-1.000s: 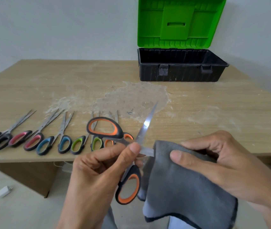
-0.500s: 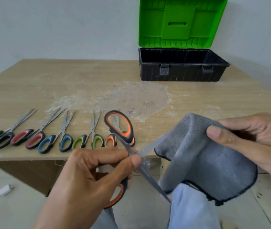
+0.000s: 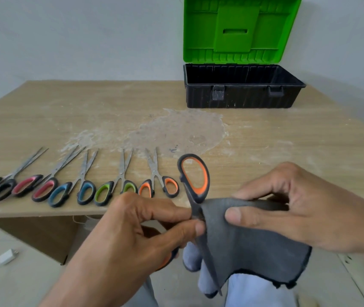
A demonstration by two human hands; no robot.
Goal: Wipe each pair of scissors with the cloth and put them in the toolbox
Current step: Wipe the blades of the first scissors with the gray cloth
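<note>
Wood table (image 3: 287, 138) — pale scuffed patch (image 3: 176, 129); toolbox (image 3: 241, 94) near white wall (image 3: 77, 36).

A single wide head-worn view looks forward and down. The table (image 3: 43, 120) lies close below, and the toolbox (image 3: 243, 96) stands at its far side.

The person's bare left hand (image 3: 132, 229) shows at lower centre, its uncovered forearm running off the bottom edge. The bare right hand (image 3: 298, 207) shows at lower right, with an uncovered wrist. Along the bottom edge, below the hands, the legs wear pale blue-grey fabric trousers (image 3: 254, 293).
</note>
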